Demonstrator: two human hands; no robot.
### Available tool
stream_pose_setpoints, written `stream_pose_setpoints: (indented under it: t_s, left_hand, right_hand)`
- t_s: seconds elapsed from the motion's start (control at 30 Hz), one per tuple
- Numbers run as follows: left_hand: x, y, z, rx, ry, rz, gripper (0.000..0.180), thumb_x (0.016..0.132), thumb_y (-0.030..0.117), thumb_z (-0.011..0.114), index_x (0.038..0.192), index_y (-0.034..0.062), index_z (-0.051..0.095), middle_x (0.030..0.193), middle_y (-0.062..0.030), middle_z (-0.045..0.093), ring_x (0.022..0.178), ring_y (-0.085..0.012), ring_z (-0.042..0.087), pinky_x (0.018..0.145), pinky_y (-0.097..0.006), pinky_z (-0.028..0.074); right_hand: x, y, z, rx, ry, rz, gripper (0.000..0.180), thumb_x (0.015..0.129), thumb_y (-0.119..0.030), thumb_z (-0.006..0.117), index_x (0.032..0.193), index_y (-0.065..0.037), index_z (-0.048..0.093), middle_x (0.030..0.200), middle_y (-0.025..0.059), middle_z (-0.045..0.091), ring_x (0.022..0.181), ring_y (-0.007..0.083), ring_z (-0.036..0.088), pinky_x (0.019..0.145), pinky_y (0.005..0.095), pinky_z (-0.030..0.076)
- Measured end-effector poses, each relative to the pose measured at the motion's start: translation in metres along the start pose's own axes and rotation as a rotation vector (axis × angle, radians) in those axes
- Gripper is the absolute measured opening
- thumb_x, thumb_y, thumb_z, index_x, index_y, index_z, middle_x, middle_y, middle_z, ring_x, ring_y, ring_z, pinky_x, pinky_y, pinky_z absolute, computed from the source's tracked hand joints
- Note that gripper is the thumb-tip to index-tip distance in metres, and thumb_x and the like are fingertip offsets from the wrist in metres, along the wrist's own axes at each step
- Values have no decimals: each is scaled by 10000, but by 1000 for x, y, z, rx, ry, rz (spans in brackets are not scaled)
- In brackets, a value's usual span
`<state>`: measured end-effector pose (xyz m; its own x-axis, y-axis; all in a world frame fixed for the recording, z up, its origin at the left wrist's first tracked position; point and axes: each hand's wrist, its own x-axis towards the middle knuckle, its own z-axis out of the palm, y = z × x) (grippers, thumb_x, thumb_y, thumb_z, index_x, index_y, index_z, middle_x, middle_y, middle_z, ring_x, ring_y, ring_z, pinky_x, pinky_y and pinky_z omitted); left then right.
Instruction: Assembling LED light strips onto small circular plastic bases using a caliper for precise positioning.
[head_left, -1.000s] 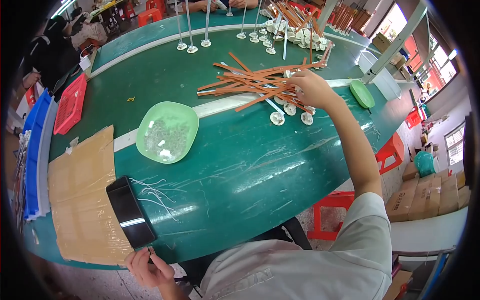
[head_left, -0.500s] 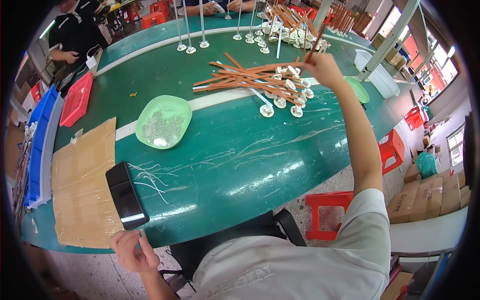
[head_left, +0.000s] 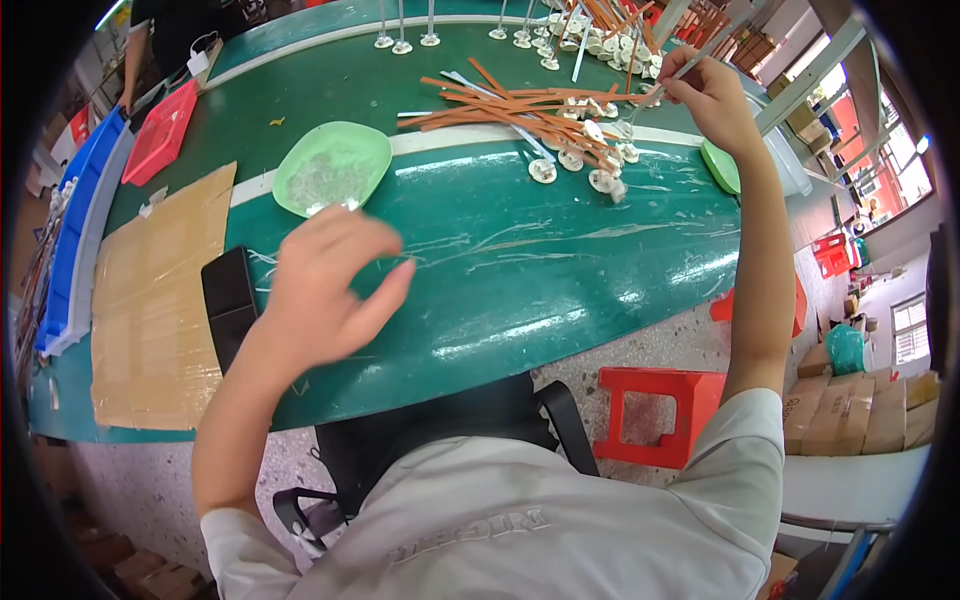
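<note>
My right hand point(head_left: 712, 103) is raised at the far right of the table, with its fingers pinched on a thin pale stick point(head_left: 716, 42). Its lower end is hard to make out. Just left of and below it lies a pile of brown and white sticks point(head_left: 520, 105) with round white bases point(head_left: 543, 170); one base by the pile's near edge is blurred. My left hand point(head_left: 335, 285), smeared by motion, hovers over the table, thumb apart from the fingers, with nothing visible in it. Beyond it sits a light green bowl point(head_left: 372, 165) of small clear pieces.
A black phone point(head_left: 228, 300) lies beside a cardboard sheet point(head_left: 160, 300), partly behind my left hand. At the left are a blue tray point(head_left: 75, 250) and a red basket point(head_left: 160, 130). Upright rods on bases stand farther back. Red stools point(head_left: 655, 380) stand right of my chair.
My left hand has come up from the table's front edge toward the green bowl, its fingers spreading. The brown stick no longer shows in my right hand; a pale one does. The view has shifted.
</note>
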<state>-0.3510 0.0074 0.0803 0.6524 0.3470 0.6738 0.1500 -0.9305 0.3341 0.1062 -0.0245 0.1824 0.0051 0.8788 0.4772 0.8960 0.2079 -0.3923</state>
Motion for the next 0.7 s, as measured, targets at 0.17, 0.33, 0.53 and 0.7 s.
stream_pose_setpoints:
  t_s: [0.17, 0.33, 0.53, 0.7]
  left_hand:
    - [49, -16, 49, -99, -7, -88, 261, 859, 183, 746, 1045, 3, 703, 959, -168, 735, 873, -346, 703, 800, -433, 554]
    - [81, -12, 84, -263, 140, 29, 331, 856, 236, 792, 1113, 34, 745, 972, -136, 748, 822, -262, 694, 714, -364, 545]
    - [52, -17, 86, -330, -28, -78, 136, 850, 149, 793, 903, 23, 791, 829, -113, 757, 703, -260, 698, 685, -346, 553]
    - [30, -33, 76, -337, -53, -180, 150, 828, 148, 809, 928, 36, 798, 840, -112, 759, 734, -242, 712, 677, -342, 559]
  right_hand:
    - [-13, -40, 7, 210, -100, -50, 96, 905, -39, 617, 987, -20, 664, 899, 21, 692, 808, 90, 607, 735, 251, 481]
    - [-37, -87, 34, 574, -271, -87, 150, 873, 14, 623, 1013, 11, 678, 991, 68, 717, 922, 122, 650, 813, 269, 521]
    - [-56, -122, 107, 820, -210, -109, 119, 914, -19, 724, 1019, 32, 697, 950, 59, 710, 917, 121, 675, 826, 284, 559]
    - [-57, -126, 155, 542, -179, -204, 144, 868, -72, 809, 981, 7, 765, 882, 72, 746, 763, 124, 708, 678, 264, 586]
